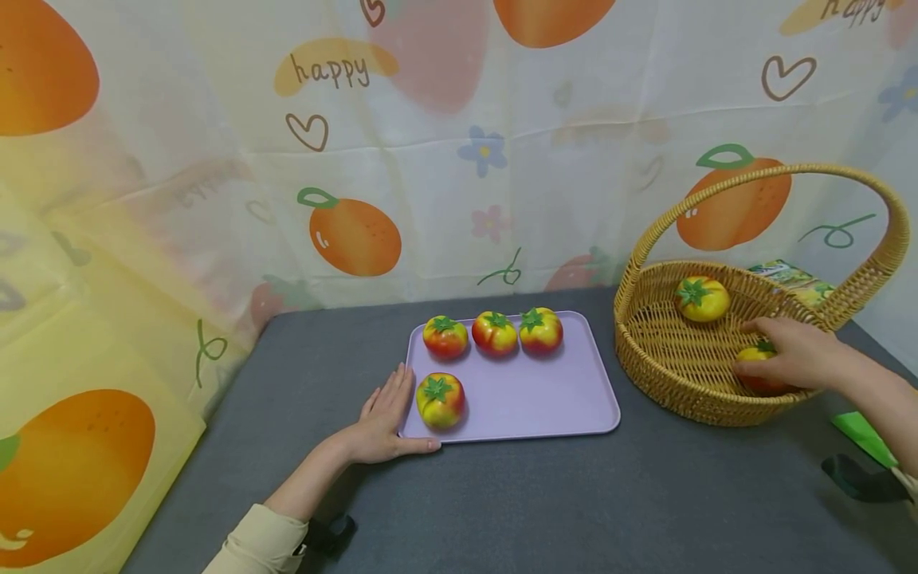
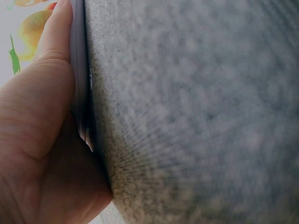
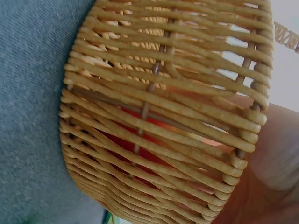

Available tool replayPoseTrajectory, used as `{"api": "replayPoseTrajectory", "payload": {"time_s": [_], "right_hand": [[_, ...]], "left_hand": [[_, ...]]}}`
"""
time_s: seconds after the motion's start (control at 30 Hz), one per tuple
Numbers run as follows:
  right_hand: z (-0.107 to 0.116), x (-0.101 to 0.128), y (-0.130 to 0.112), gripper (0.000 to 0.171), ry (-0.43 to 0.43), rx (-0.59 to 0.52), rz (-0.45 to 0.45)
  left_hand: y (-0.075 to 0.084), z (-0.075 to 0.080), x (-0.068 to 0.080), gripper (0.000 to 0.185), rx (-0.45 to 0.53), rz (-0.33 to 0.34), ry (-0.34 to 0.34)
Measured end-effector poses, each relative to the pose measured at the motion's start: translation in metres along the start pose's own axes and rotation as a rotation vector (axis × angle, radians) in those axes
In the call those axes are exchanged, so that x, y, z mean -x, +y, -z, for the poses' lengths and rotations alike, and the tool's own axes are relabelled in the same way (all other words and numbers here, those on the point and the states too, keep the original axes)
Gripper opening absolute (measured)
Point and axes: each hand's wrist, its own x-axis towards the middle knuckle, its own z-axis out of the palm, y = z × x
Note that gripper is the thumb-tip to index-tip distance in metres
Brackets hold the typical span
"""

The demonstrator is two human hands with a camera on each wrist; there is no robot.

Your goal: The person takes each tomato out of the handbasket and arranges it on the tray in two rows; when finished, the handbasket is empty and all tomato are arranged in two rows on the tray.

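Observation:
At the tray's near left corner my left hand (image 1: 380, 424) lies with fingers straight along the left edge and the thumb on the front edge. On the lilac tray (image 1: 531, 399) three red-and-yellow tomatoes (image 1: 495, 335) line the back, and a further tomato (image 1: 441, 401) sits by the left fingers. My right hand (image 1: 799, 355) reaches over the rim of the wicker basket (image 1: 663, 383) and grips a tomato (image 1: 756, 381) inside, partly hidden by the fingers. Another tomato (image 1: 703, 300) rests at the basket's back. Red shows through the weave (image 3: 140, 144) in the right wrist view.
The basket's tall arched handle (image 1: 774, 169) rises at the right. A colourful packet (image 1: 792, 279) lies behind the basket and a green item (image 1: 864, 437) near the right forearm. A printed cloth (image 1: 430, 159) hangs behind the dark grey table (image 1: 574, 502).

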Motion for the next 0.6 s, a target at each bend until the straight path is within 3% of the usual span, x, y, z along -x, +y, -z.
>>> {"api": "replayPoseTrajectory", "payload": {"time_s": [0.23,0.6], "right_hand": [[0.003,-0.0001,0.0028,0.064,-0.065,0.054,-0.017],[-0.0005,0.0009,0.0043,0.061,-0.045,0.064,-0.021]], "left_hand": [[0.0001,-0.0003,0.0003,0.117,0.003,-0.009,0.006],[0.0,-0.0001,0.0003,0.117,0.002,-0.008,0.004]]}}
